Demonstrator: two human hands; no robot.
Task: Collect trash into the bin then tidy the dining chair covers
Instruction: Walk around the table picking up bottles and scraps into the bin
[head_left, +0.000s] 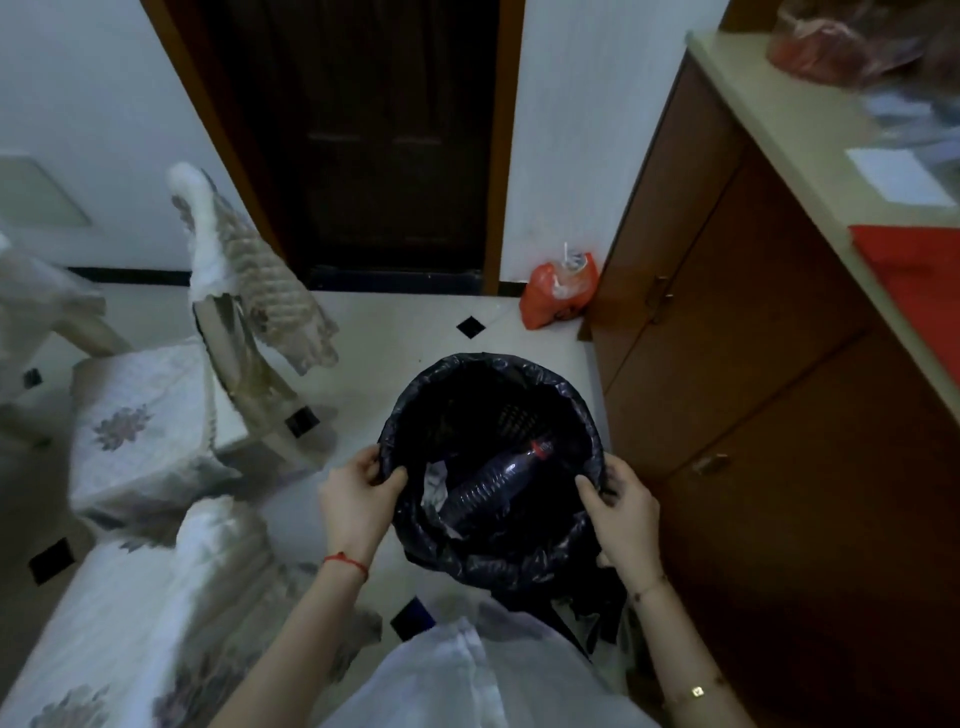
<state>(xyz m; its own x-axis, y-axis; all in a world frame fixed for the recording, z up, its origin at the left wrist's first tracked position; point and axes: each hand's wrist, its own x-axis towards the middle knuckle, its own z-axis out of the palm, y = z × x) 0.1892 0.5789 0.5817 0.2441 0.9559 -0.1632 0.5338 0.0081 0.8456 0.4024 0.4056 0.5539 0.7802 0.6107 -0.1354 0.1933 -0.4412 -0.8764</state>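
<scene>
Hands — left hand (358, 493) & right hand (623, 506) — pinch bin liner (493, 564) rim at near sides; thin plastic may slip off bin, spilling bottle (488, 486).

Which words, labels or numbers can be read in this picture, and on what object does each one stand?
None can be read.
Bottle in the bin: red label near the cap, too blurred.
Orange bag on the floor: dark marks, too small.
White paper on the counter: no print legible.
</scene>
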